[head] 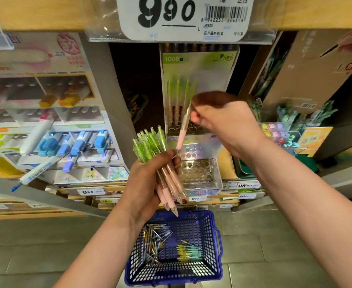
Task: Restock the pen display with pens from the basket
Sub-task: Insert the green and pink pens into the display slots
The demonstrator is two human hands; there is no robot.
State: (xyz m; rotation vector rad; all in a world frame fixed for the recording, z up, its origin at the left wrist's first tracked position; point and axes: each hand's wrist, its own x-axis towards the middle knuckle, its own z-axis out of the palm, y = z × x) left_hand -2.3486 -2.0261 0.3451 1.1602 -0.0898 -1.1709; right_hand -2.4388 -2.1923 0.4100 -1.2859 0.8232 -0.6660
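Blue markers point(79, 143) flank the pen display point(198, 113); basket point(210, 265) below.

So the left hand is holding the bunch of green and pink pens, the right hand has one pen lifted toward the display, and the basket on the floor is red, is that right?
Not quite: the basket on the floor is blue, not red, as the head view shows. The rest holds: the left hand grips the bunch of green and pink pens, and the right hand has one pen lifted toward the display.
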